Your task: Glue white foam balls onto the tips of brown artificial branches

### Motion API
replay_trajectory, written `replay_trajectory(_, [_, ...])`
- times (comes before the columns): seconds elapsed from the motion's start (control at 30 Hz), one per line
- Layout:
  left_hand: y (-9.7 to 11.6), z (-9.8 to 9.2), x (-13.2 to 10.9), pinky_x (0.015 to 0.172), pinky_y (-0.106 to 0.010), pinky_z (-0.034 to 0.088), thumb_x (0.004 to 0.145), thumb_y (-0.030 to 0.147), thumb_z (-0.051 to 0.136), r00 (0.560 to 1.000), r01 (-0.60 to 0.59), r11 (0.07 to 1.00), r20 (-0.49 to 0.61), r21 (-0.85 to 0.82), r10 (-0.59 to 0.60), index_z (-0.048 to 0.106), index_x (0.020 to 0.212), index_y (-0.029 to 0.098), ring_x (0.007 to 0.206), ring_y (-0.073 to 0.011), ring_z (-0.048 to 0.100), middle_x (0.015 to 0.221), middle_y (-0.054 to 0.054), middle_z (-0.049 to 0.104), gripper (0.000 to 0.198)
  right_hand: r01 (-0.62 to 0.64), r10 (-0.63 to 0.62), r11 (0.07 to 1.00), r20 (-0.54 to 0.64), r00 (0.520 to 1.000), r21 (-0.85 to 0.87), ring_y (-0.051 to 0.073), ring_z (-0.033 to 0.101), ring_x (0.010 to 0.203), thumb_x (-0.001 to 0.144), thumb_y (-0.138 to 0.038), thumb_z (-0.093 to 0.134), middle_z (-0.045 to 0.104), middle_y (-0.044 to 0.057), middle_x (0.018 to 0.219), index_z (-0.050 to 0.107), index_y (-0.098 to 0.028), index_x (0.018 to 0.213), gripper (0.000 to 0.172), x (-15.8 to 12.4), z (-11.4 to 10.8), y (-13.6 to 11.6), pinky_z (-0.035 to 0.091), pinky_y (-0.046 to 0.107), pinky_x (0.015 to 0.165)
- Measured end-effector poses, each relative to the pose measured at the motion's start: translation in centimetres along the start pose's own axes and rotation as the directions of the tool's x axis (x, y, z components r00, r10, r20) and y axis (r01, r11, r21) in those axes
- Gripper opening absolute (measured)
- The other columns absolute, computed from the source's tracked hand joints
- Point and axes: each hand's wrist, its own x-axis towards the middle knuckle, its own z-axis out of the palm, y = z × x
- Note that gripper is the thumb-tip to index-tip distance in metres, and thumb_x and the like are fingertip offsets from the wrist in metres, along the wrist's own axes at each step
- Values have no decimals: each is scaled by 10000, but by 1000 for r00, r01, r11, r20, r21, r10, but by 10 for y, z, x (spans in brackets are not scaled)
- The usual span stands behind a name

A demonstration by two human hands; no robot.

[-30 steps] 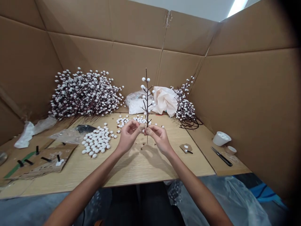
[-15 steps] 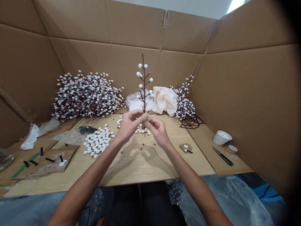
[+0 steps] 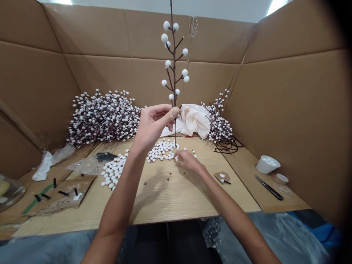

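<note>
My left hand (image 3: 159,123) pinches the lower stem of an artificial berry branch (image 3: 174,60) between thumb and fingers. The branch stands upright, dark brown, with white berries on many of its twigs; a few twig tips are bare. Its thin lower end hangs below my fingers. On the table, my right hand (image 3: 188,160) is down at the right edge of a pile of loose white berries (image 3: 161,150), its fingers drawn together against them. Whatever lies between those fingertips is too small to make out. A second heap of loose white berries (image 3: 112,170) lies left, partly behind my left forearm.
Bundles of berry branches stand at back left (image 3: 103,119) and back right (image 3: 220,124), beside crumpled paper (image 3: 195,119). At right are a white cup (image 3: 267,165) and a knife (image 3: 269,187). Cardboard (image 3: 60,192) with black sticks lies left. Cardboard walls (image 3: 154,73) surround the table.
My right hand has let go of the stem and moved down to the loose berries. My left hand has raised the branch higher and nearer.
</note>
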Motion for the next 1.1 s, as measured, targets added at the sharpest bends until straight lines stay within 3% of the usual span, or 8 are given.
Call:
replay_trajectory(0.27, [4,5,-3,439,-166,414,741,277,722,997,-18,996,70,84,13,705,684,149,476,-58,480,556,12,552,141,-29,30,999,-50,998,26,202,549,850,713,-59,521,619,105,847,641,-112,814,165,6,18,-5,405,307,799])
replay_trajectory(0.4, [6,2,-3,419,-158,401,729,294,732,999,-20,996,41,87,17,681,666,135,463,-57,461,526,22,515,178,17,-4,989,-89,996,150,164,574,767,843,-194,457,635,64,785,645,-127,816,201,8,-16,-25,458,299,749])
replay_trajectory(0.47, [6,-1,-3,413,-159,397,728,308,732,999,-25,997,30,79,23,672,663,134,463,-58,457,534,20,516,195,68,-27,941,-128,991,331,132,592,714,881,-314,449,652,40,783,643,-143,910,260,9,-45,-45,496,288,719])
replay_trajectory(0.53, [6,-3,-3,408,-161,391,736,318,723,999,-37,996,21,80,35,666,665,137,467,-60,457,550,17,523,202,178,5,679,-247,969,712,125,620,715,808,-399,594,671,47,817,642,-154,947,285,9,-75,-70,530,314,755])
replay_trajectory(0.6, [6,-4,-2,411,-162,394,741,324,716,999,-48,995,3,89,48,662,665,141,473,-63,460,562,16,530,205,279,34,465,-333,942,840,118,642,717,729,-379,702,680,34,801,652,-169,884,266,8,-100,-95,555,304,767])
replay_trajectory(0.73, [8,-5,-2,432,-164,417,731,322,723,997,-56,993,-51,103,62,648,651,142,480,-66,467,568,15,536,210,426,3,295,-446,895,856,123,672,756,748,-299,698,689,3,786,613,-194,816,151,5,-122,-131,579,313,802])
replay_trajectory(0.9, [8,-6,-3,442,-169,437,725,282,726,994,-64,985,-74,158,76,655,691,148,486,-71,474,598,11,562,155,469,-63,275,-471,880,839,144,684,845,789,-312,653,701,4,860,567,-218,825,132,5,-121,-144,576,359,839])
replay_trajectory(1.1, [3,-7,-5,511,-191,467,751,265,695,989,-95,958,-84,270,122,666,729,151,563,-98,524,643,-3,586,119,514,-118,364,-509,853,777,149,694,813,775,-325,673,696,3,863,580,-219,831,152,3,-125,-143,588,367,804])
